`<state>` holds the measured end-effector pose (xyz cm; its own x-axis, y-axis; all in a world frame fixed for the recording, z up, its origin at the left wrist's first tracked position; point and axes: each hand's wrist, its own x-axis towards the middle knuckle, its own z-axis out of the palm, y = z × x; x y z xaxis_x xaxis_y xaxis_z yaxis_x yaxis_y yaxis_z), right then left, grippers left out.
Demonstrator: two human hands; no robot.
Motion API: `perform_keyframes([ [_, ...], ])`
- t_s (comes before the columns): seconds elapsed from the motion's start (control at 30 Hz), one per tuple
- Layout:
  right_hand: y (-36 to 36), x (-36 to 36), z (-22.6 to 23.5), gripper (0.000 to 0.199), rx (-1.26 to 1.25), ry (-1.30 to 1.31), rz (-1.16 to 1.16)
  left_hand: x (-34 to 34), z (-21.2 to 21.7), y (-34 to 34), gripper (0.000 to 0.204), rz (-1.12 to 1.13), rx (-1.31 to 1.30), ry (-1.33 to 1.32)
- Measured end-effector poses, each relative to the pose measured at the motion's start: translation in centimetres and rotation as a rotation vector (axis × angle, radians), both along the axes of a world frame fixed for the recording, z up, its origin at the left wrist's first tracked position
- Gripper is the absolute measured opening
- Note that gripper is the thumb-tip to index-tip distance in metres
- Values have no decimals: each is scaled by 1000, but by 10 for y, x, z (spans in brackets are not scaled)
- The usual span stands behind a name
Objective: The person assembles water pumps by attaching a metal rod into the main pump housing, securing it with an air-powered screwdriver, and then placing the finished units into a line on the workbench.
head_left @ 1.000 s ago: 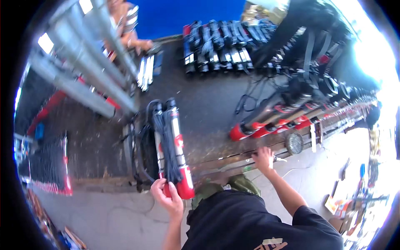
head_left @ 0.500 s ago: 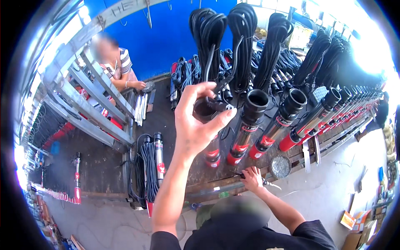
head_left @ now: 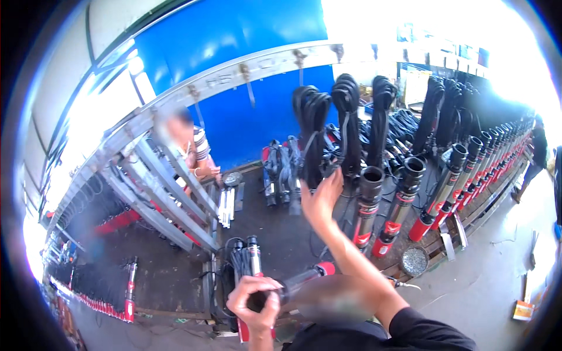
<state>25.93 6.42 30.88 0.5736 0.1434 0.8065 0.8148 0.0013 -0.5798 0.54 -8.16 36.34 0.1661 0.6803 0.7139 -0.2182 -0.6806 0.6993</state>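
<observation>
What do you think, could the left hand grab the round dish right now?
Probably not easily: the left hand holds a tube, and the right forearm lies between it and the dish.

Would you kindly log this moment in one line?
left hand: gripping red-ended silver metal cylinder; right hand: at coiled black cable, grip unclear

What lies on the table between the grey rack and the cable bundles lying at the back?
The head view shows silver strips, a darker strip and a round dish between rack and bundles.
</observation>
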Motion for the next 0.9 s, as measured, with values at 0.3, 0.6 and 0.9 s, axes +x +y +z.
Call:
perform_keyframes([
  [0.3, 47, 14, 96, 54, 209, 220, 153, -80, 20, -26, 16, -561, 215, 142],
  [0.6, 10, 23, 39, 44, -1053, -190, 795, -79, 1, 10, 24, -490, 107, -98],
  [0.9, -191, -59, -39, 39, -1340, 1156, 1575, -97, -15, 11, 30, -244, 108, -177],
])
